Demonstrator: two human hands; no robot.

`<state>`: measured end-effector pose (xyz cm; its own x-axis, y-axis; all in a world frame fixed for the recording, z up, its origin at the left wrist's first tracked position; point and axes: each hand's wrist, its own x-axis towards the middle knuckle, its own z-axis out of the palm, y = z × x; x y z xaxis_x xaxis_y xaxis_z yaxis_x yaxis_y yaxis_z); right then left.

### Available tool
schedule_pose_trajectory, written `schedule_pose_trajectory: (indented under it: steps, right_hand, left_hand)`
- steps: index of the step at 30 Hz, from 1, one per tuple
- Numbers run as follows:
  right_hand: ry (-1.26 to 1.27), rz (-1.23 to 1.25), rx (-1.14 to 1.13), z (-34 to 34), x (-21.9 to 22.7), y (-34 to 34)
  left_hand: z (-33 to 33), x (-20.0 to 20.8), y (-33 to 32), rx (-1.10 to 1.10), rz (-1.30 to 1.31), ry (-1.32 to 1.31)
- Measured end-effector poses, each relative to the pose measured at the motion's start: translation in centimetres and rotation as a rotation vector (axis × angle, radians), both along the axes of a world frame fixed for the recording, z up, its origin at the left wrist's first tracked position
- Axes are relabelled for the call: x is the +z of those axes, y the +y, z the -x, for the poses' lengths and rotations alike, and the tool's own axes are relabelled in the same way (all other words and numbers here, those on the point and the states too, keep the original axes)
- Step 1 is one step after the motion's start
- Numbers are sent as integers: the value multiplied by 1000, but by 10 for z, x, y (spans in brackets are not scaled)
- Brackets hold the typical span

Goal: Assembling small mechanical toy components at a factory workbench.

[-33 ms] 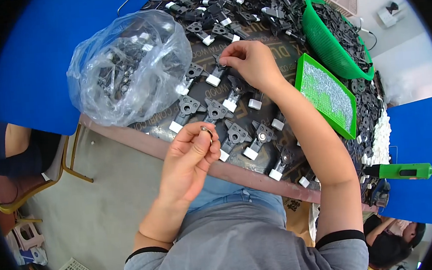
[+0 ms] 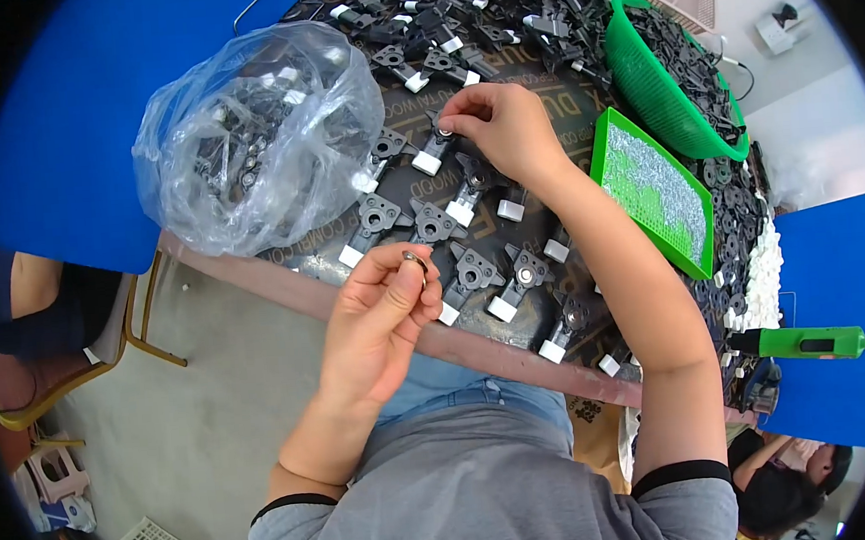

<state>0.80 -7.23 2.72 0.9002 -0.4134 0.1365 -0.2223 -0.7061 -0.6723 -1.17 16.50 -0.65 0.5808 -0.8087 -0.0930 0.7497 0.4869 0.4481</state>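
Note:
My left hand is closed near the table's front edge, a small shiny metal ring pinched between thumb and forefinger. Whether more rings lie in the curled fingers I cannot tell. Farther off, my right hand bends down over a black plastic bracket with a white end. Its thumb and forefinger touch a small round metal piece on that bracket. Several similar brackets lie in rows around my hands; one bracket has a silvery round piece in its hole, while another bracket shows an open hole.
A clear plastic bag of small metal parts stands left. To the right are a green tray of tiny silvery pieces, a green basket of black parts and a green power screwdriver. Black parts are heaped at the back.

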Motion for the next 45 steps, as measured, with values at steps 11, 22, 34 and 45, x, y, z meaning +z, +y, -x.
schedule_pose_trajectory:
  steps: [11, 22, 34, 45]
  right_hand:
    - [8, -569, 353, 48, 57, 58]
    - [-247, 30, 167, 22, 28, 48]
    - [-297, 378, 372, 3, 11, 48]
    - [24, -662, 307, 24, 57, 78]
  left_hand:
    - [-14, 7, -21, 313, -40, -194]
    - [-29, 2, -4, 443, -82, -103]
    - [-27, 1, 5, 380, -120, -121]
    - [-38, 13, -8, 533, -222, -482]
